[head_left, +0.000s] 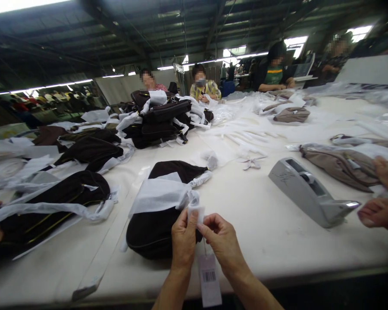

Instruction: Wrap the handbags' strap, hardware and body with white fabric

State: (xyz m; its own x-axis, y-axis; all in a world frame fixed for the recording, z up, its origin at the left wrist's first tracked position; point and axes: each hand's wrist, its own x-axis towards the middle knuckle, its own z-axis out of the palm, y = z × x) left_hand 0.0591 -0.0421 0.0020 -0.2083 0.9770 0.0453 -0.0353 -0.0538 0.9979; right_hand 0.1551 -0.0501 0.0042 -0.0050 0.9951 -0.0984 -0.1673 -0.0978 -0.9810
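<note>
A black bag [151, 230] lies in front of me, with a sheet of white tissue paper [158, 196] across its middle. My left hand [185, 239] pinches a small white wrapping [195, 211] at the bag's right edge, thumb on top. Just right of it, my right hand [221, 239] has its fingers pressed together against the wrapping's lower edge; what lies between those fingertips is too small to name. A pale tag with a barcode [210, 280] hangs below between my wrists, over the table's front edge.
A grey tape dispenser [310, 193] stands to the right, near another person's hands [384, 202]. Black bags [161, 122] are piled at the back; others [84, 189] lie left. Taupe bags [339, 165] lie right. Several people are across the table [245, 215].
</note>
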